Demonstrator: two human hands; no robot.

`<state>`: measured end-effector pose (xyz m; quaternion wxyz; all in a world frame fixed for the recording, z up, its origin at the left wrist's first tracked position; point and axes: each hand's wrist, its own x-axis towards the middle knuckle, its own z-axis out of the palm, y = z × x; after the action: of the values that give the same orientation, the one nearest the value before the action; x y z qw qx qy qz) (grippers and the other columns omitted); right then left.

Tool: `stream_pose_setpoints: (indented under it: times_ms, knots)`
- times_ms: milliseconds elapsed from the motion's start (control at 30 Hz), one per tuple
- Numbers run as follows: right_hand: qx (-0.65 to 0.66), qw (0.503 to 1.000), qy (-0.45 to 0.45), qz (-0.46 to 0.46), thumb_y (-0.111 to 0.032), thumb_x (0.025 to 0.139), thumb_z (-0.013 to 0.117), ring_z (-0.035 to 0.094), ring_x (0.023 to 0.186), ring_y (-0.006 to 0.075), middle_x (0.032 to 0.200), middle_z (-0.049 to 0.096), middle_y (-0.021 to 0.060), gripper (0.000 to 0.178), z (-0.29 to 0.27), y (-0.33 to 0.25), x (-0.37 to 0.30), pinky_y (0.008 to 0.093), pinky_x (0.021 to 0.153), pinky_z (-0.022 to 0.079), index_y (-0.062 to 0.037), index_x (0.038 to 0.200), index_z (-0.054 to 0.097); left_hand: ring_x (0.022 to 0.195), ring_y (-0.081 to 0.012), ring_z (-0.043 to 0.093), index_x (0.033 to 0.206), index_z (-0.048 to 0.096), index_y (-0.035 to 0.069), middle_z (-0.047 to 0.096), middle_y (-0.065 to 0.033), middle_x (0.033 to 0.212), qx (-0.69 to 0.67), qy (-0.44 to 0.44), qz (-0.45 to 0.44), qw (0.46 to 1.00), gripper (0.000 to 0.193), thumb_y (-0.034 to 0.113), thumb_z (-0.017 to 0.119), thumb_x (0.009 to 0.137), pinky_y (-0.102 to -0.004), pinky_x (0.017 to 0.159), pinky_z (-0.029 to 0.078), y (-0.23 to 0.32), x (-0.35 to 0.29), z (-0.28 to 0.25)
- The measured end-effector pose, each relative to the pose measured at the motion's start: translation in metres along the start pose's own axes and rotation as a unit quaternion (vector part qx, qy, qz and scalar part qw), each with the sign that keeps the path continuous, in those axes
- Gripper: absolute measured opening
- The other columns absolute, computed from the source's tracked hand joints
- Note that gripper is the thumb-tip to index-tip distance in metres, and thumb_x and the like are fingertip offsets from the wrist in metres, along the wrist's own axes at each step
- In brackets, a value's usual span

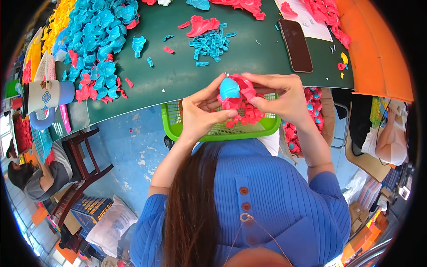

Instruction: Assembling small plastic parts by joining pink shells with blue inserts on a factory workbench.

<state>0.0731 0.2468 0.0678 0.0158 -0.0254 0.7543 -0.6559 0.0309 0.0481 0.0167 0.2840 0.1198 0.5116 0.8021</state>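
Observation:
Between my two hands, above a green basket, is a red plastic toy part with a rounded blue piece set in it. My left hand grips its left side, fingers and thumb bent round it. On the other side my right hand pinches the red shell between thumb and fingers. Loose red parts lie in the green basket just below. How the blue and red pieces join is partly hidden by my fingers.
On the green table lie a heap of blue parts, small teal pieces, a red part and a phone. A mug stands at the left edge. A box of red and blue parts is at the right. Other people sit at both sides.

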Motion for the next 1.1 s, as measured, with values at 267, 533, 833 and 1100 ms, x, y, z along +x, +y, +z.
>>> stream_pose_setpoints:
  times_ms: [267, 533, 833, 1100]
  knots:
    - [-0.165, 0.971, 0.147, -0.087, -0.001, 0.073, 0.066, 0.060, 0.101, 0.0213, 0.111, 0.061, 0.0155, 0.038, -0.024, 0.018, 0.006, 0.0321, 0.089, 0.047, -0.0016, 0.111, 0.062, 0.112, -0.0243, 0.054, 0.131, 0.034, -0.007, 0.050, -0.0216, 0.124, -0.054, 0.019, 0.034, 0.998, 0.083, 0.033, 0.074, 0.071, -0.0346, 0.093, 0.046, -0.006, 0.006, -0.010]
    - [-0.378, 0.908, 0.095, -0.153, -0.009, 0.069, 0.073, 0.058, 0.105, 0.0247, 0.110, 0.062, 0.0119, 0.039, -0.016, 0.016, 0.020, 0.0331, 0.090, 0.044, -0.0060, 0.107, 0.064, 0.109, -0.0206, 0.055, 0.130, 0.039, -0.003, 0.054, -0.0141, 0.121, -0.142, -0.098, -0.095, 0.980, 0.064, 0.036, 0.060, 0.084, -0.0372, 0.093, 0.044, -0.007, 0.012, -0.025]
    - [-0.282, 0.932, 0.111, -0.199, 0.002, 0.065, 0.067, 0.060, 0.064, 0.0204, 0.070, 0.061, 0.0098, 0.014, 0.021, 0.012, 0.034, 0.0284, 0.059, 0.046, 0.0015, 0.079, 0.065, 0.108, -0.0186, 0.053, 0.127, 0.044, 0.001, 0.053, -0.0079, 0.119, -0.142, 0.004, 0.026, 0.990, 0.052, 0.019, 0.064, 0.083, -0.0339, 0.088, 0.048, -0.015, 0.010, 0.005]
    - [-0.168, 0.944, 0.166, -0.228, 0.007, 0.066, 0.066, 0.061, 0.065, 0.0197, 0.071, 0.062, 0.0111, 0.010, 0.023, 0.020, 0.038, 0.0275, 0.058, 0.047, 0.0031, 0.075, 0.063, 0.091, -0.0114, 0.057, 0.122, 0.050, -0.001, 0.060, -0.0064, 0.104, -0.152, 0.038, 0.018, 0.987, 0.045, 0.011, 0.065, 0.082, -0.0274, 0.082, 0.048, -0.012, 0.011, 0.007]
